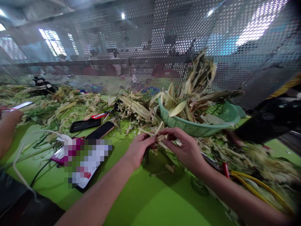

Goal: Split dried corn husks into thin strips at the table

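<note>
Near the middle of the green table (145,201), my left hand (141,147) is closed, thumb and fingers pinching pale strips of corn husk (158,129). Close beside it, my right hand (182,144) pinches the same strips from the other side, its fingers bent. Several strip ends stick up and out between the two hands. Just beyond them stands a pale green plastic basket (199,127) heaped with dried corn husks (188,94). A small husk scrap (169,168) lies on the table below my hands.
Phones (101,130), a red-handled cutter (98,116), a magenta device (63,153) and cables lie to the left. Yellow-handled scissors (258,188) and corn silk (265,160) are at right. A perforated metal screen (141,40) rises behind. Another person's hand (13,116) holds a phone at far left.
</note>
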Demonstrator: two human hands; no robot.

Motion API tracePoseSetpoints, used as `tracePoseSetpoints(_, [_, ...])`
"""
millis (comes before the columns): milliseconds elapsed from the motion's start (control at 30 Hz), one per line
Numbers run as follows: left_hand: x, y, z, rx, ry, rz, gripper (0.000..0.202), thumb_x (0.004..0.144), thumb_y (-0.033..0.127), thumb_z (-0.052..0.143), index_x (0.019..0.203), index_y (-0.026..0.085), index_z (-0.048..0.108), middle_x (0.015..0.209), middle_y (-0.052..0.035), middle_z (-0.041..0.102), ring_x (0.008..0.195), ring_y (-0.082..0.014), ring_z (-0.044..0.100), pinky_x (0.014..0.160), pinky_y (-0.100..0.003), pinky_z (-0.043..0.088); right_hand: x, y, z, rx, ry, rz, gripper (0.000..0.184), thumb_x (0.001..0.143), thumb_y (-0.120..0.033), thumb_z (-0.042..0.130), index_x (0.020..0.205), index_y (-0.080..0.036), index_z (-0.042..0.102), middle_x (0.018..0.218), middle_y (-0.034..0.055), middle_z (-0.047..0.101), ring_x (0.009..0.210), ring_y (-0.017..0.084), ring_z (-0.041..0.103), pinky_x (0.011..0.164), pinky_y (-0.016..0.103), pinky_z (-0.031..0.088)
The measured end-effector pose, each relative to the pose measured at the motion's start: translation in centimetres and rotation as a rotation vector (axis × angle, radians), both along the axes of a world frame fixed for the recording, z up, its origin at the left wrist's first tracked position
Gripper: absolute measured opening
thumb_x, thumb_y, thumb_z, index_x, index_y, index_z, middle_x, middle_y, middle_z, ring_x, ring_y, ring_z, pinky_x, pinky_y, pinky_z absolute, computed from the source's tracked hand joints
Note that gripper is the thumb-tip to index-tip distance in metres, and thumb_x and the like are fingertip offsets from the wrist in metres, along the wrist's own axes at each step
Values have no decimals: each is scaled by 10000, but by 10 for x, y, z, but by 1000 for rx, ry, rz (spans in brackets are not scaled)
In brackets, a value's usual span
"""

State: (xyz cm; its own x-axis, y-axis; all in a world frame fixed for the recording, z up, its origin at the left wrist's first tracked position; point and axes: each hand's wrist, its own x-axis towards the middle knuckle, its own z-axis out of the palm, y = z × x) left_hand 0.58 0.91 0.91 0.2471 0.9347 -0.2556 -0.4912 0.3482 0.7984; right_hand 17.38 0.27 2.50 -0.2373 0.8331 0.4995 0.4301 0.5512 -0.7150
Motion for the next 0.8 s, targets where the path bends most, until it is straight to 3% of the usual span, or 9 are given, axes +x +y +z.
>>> tracePoseSetpoints(133, [0,3,-1,-20,-90,19,288,601,259,811,779,132,624,673,-8,611,571,-87,524,583,-234,422,5,3,4,278,-266,76,275,846,-111,563,1057,-254,666,1119,64,658,1056,224,584,897,387,456])
tracePoseSetpoints(300, [1,0,-1,11,-11,-21,302,609,293,806,761,133,600,647,4,574,574,-85,499,588,-231,401,6,4,6,342,-301,51,127,857,-182,614,937,-241,692,1031,64,692,935,216,615,817,376,465])
tracePoseSetpoints(400, [0,-1,-3,105,165,-90,287,694,365,751,788,141,599,642,10,547,592,-91,487,592,-231,379,4,3,5,277,-228,32,70,861,-205,624,866,-231,689,911,47,700,865,200,617,777,347,471])
tracePoseSetpoints(500, [-1,-1,-4,307,343,-141,266,793,404,655,825,143,613,719,-8,561,667,-108,500,651,-249,394,3,2,2,150,-124,-26,61,863,-226,624,826,-216,672,821,36,679,805,189,611,735,321,477])
tracePoseSetpoints(600, [-1,-2,-5,451,417,-182,247,855,392,577,901,153,618,808,-26,578,734,-127,512,713,-276,414,2,1,-2,54,-53,-97,74,838,-268,654,799,-205,662,766,25,648,748,183,604,688,302,472])
tracePoseSetpoints(800, [-1,-4,-4,469,482,-230,302,846,435,584,989,169,605,894,-51,603,849,-173,537,767,-310,422,-2,1,-5,-122,67,-114,126,808,-316,673,805,-191,656,751,20,654,702,175,606,667,293,476])
